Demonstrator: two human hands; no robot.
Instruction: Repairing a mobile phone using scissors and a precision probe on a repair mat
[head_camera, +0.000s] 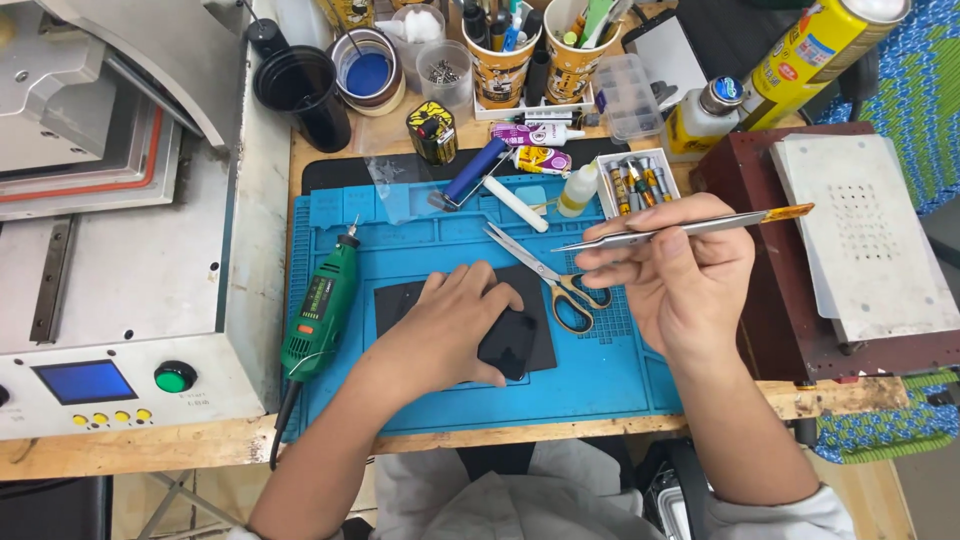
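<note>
Two hands, left hand (455, 325) pressing black phone (508, 342), right hand (672, 272) pinching tweezers (680, 229)

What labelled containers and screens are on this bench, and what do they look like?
Spray can: top right, tilted, yellow with red patches.
Paper cups: top centre, two, orange-patterned, holding pens.
Screen: machine front, lower left, blue rectangle.
Small tubes: above the mat, white, pink and yellow.

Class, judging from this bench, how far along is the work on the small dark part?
Done: tools are laid out, and scissors lie on the blue mat. In hand: the left hand presses the small dark part on a black sheet; the right hand holds tweezers above, not yet touching it. Left: the tweezers' work on it.
</note>
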